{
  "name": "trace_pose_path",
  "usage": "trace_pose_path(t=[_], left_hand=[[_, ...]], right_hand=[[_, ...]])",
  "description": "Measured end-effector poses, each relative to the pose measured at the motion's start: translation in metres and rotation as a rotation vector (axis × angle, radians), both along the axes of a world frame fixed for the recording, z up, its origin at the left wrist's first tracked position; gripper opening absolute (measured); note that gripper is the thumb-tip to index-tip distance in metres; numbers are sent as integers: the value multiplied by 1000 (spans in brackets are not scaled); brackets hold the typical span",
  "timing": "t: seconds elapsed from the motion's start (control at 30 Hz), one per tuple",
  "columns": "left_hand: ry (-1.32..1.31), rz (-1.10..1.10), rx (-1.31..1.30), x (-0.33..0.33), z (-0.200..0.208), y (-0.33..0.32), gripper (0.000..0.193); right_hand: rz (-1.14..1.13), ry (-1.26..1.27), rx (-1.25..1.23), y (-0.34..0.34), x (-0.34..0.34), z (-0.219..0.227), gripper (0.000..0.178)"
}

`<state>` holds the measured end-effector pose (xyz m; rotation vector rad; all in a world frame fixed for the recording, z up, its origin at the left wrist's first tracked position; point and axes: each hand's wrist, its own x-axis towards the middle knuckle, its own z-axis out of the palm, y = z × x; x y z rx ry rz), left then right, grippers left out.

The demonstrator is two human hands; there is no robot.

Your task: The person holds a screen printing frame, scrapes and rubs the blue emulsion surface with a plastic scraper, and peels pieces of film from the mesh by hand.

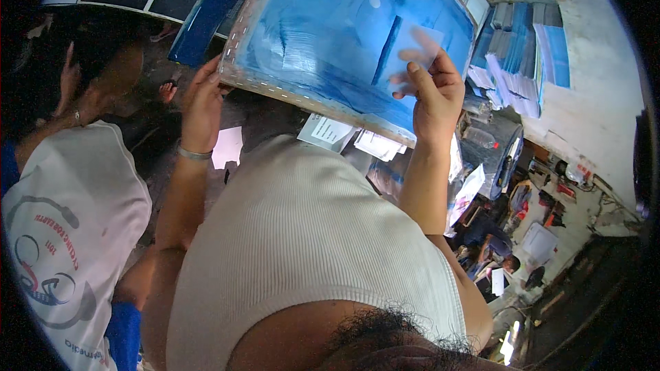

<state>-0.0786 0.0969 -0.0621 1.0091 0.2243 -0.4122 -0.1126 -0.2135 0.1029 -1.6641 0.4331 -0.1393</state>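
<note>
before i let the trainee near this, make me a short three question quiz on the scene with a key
1. Which of the person's hands is at a corner of the blue-faced screen-printing frame?
2. What colour is the cap on the clear plastic bottle? A) white B) red C) green
3. True or false: the co-worker's white printed T-shirt is toward the left of the picture.

Key:
1. The left hand; the right hand is over the blue face, its fingers partly blurred.
2. B, red.
3. True.
</note>
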Motion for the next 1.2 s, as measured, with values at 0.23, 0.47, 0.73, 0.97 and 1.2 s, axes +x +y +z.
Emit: trace_pose_path(t=[0.23, 0.47, 0.73, 0.97, 1.2], left_hand=[[-44, -7, -49, 0, -3, -1, 43], [-20, -3, -8, -2, 4, -1, 42], [-75, -31, -40, -1, -5, 1, 41], [-53, -10, -54, -2, -8, 1, 41], [-65, 1, -38, -1, -9, 0, 41]], right_hand=[[-39, 68, -494, 15, 19, -19, 41], [120, 88, -996, 22, 45, -34, 38], [263, 137, -1229, 34, 58, -33, 38], [259, 53, -1278, 31, 61, -25, 36], [320, -30, -1293, 27, 63, -39, 35]])
